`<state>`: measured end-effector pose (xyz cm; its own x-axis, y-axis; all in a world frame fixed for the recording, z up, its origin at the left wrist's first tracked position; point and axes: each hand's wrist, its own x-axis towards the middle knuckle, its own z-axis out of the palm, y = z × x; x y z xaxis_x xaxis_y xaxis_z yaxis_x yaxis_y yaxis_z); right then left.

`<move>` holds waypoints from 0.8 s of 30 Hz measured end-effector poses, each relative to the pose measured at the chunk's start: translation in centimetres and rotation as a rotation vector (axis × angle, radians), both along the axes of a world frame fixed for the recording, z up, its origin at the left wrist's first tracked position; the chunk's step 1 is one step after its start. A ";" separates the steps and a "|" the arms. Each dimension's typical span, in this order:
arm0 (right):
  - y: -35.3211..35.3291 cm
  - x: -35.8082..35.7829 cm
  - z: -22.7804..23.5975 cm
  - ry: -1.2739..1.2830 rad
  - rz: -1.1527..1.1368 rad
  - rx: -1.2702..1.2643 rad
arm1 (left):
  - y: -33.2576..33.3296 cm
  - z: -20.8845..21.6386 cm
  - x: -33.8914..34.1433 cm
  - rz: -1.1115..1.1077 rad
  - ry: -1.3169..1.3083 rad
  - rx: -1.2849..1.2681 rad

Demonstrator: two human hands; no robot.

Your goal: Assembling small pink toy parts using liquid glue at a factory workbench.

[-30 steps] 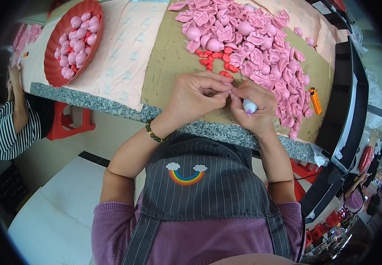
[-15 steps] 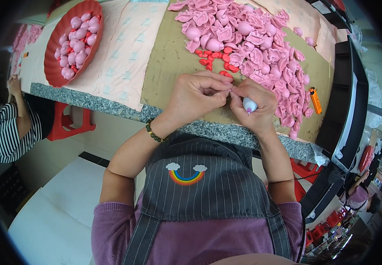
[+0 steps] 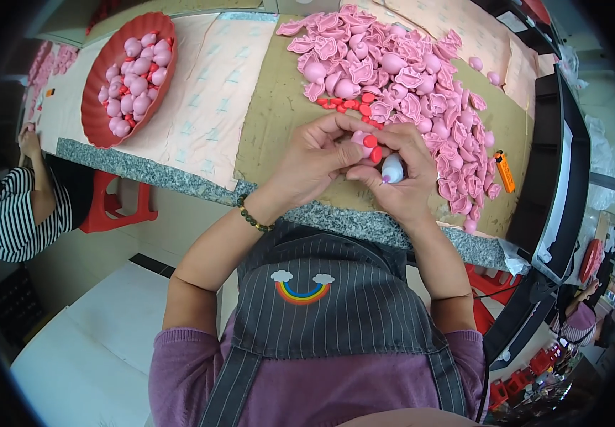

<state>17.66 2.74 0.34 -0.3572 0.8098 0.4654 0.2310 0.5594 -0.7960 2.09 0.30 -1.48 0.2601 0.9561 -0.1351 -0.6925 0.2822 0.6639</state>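
Step, judged: close finger work at the red discs (image 3: 370,141) on one small piece (image 3: 358,138).

Left hand (image 3: 324,154): closed in a pinch, your thumb and fingers gripping the piece.
Right hand (image 3: 408,173): curled around the tube (image 3: 393,168), your thumb and forefinger brought up beside the piece; whether they touch it, cannot tell.

Handling, advised: grip the pink body lightly at its sides, since it looks soft enough to dent. Press each disc squarely with a fingertip so that it does not slide. Mind the tube's purple tip, which points down toward you and stands apart from the piece; a tight squeeze of your palm could waste its contents. Rest your wrists near the table (image 3: 350,218) edge for steadiness.

Piece, location: between your two hands, over the brown board (image 3: 268,132), just on your side of the loose red discs and the pink heap (image 3: 393,65).
Piece, appearance: pink, smooth, rounded where visible; two glossy red discs showing, one above the other, facing up. Underside and far side: hidden by your fingers.
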 end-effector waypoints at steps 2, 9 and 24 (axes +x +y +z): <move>-0.2 -0.1 -0.4 0.001 -0.033 0.017 | 0.0 0.0 -0.2 -0.023 -0.032 -0.010; 0.0 0.7 -0.7 0.250 0.018 -0.106 | 0.0 0.6 -0.9 -0.033 -0.131 0.013; -0.1 0.0 -0.8 0.002 0.053 -0.243 | 1.9 6.5 -23.5 1.134 1.634 0.401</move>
<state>17.65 2.67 -0.46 -0.4014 0.8783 0.2596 0.2052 0.3625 -0.9091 -21.39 2.20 5.03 -0.4794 0.5976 0.6427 0.7760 -0.0535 0.6285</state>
